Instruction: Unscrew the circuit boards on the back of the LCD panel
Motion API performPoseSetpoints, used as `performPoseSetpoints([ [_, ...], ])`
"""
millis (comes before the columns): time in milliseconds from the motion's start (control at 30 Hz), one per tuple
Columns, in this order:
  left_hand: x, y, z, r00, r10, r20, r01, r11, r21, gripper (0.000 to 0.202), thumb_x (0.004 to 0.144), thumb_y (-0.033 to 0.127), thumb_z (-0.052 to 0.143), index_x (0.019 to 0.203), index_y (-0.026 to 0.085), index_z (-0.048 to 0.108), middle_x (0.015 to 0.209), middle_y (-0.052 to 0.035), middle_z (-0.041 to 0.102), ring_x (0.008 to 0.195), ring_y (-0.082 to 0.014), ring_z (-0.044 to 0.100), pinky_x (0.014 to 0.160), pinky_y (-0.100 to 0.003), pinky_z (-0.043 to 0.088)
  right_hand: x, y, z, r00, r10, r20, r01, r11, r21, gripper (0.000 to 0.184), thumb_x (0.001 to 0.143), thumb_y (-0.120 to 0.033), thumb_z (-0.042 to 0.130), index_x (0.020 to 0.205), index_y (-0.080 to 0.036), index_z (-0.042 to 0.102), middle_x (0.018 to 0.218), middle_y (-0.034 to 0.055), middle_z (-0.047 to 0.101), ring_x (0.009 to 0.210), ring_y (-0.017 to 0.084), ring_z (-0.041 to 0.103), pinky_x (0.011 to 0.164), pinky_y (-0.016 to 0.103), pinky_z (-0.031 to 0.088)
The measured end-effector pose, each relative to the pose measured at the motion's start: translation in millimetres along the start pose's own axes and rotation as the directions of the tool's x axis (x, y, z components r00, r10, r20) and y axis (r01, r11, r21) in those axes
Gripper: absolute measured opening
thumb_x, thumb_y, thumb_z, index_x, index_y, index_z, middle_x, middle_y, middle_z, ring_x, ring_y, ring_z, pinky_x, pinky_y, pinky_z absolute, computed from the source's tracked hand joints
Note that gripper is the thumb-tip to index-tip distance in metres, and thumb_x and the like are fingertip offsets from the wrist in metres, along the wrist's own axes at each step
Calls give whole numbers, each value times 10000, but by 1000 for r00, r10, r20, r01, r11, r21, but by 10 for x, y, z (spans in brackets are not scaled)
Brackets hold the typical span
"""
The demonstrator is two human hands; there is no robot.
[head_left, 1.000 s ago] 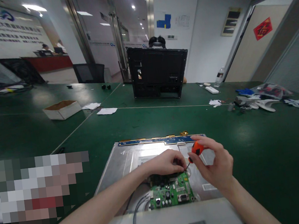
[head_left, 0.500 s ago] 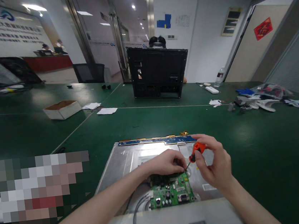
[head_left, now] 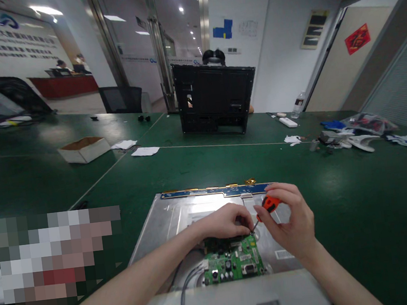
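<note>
My right hand (head_left: 294,223) grips a small orange and black screwdriver (head_left: 269,203) between thumb and fingers, its shaft slanting down to the left. The tip meets the upper right corner of a green circuit board (head_left: 234,261). Right beside that tip, the fingers of my left hand (head_left: 229,220) are pinched together; whatever they hold is hidden. The board lies on a silver metal display panel (head_left: 166,215), which has a blue circuit strip (head_left: 208,192) along its far edge. Grey cables (head_left: 185,296) run from the board's left side towards me.
A black monitor frame (head_left: 215,97) stands upright across the green table (head_left: 183,164), with a person partly behind it. To the left are an open box (head_left: 84,150) and paper (head_left: 145,151). Bags and scraps (head_left: 349,138) lie at right, near a bottle (head_left: 298,106).
My right thumb has shifted left and up along the screwdriver, and the handle has turned slightly. My left hand stays at the board's corner.
</note>
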State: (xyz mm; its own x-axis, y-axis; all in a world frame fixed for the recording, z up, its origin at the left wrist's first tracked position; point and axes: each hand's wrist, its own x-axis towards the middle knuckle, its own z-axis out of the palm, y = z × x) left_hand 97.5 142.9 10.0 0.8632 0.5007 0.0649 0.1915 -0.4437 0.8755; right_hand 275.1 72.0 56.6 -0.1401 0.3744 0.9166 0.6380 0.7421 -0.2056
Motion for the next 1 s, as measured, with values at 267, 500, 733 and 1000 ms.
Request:
performPoseSetpoints([
  [267, 0, 0, 2, 1000, -19, -8, 19, 1000, 17, 197, 742, 32, 645, 886, 145, 719, 807, -1, 672, 761, -152, 615, 707, -233, 473, 8, -22, -7, 1000, -15, 2, 15, 998, -54, 291, 871, -156, 663, 1129, -247, 564, 980, 62, 592, 866, 194, 630, 664, 318, 589],
  [500, -3, 27, -2, 1000, -6, -7, 6, 1000, 11, 135, 746, 47, 655, 834, 141, 694, 758, 13, 643, 717, -138, 590, 680, -226, 458, 8, -31, 4, 1000, 13, 20, -13, 1000, -9, 361, 886, -110, 603, 1223, -230, 557, 1044, 84, 667, 877, 187, 678, 605, 272, 596],
  [733, -5, 18, -5, 1000, 2, 1, -2, 1000, 11, 183, 749, 46, 648, 887, 144, 716, 831, -9, 693, 777, -159, 626, 729, -244, 481, -16, -17, 3, 999, 24, 29, -25, 999, 40, 366, 873, -148, 622, 1215, -219, 513, 1001, 78, 717, 884, 201, 722, 675, 312, 621],
  [1000, -9, 29, -15, 1000, 1, 12, -2, 999, 34, 224, 760, 52, 641, 940, 151, 731, 917, -26, 722, 829, -172, 643, 766, -256, 489, -75, -18, 25, 997, 72, 18, -73, 996, 54, 393, 875, -173, 618, 1233, -212, 460, 983, 73, 712, 743, 170, 719, 626, 293, 607],
])
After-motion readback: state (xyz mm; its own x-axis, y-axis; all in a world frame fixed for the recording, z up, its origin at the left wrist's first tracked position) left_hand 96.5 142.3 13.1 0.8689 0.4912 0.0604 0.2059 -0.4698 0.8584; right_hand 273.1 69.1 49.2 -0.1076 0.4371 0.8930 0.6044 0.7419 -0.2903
